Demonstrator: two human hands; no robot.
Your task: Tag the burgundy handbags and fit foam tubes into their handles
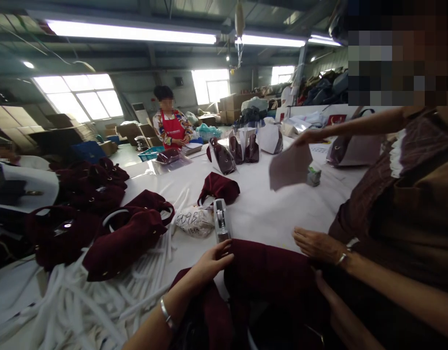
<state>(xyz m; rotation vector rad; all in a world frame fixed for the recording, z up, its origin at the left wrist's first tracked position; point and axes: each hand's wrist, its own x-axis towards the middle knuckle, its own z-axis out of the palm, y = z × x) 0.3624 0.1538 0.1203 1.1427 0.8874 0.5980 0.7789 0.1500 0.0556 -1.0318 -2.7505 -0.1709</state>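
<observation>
A dark maroon bag [271,262] lies close in front of me at the table's near edge. My left hand [214,260] is closed on its upper left edge, with a silver bangle on the wrist. At the bag's right side is my right hand [326,291], its thumb against the fabric and its other fingers largely hidden; it grips the edge. A tape dispenser [221,218] stands just beyond my left hand. Beside it are a clear packet with handwriting [195,221] and a smaller maroon bag [220,188].
Maroon bags [125,238] and white tubes [85,301] cover the left. At right, a co-worker's hand [314,243] rests near my bag; their other hand [306,138] holds a grey-brown sheet [291,167]. Wrapped bags [224,155] stand farther back, near a person in a red apron [172,131].
</observation>
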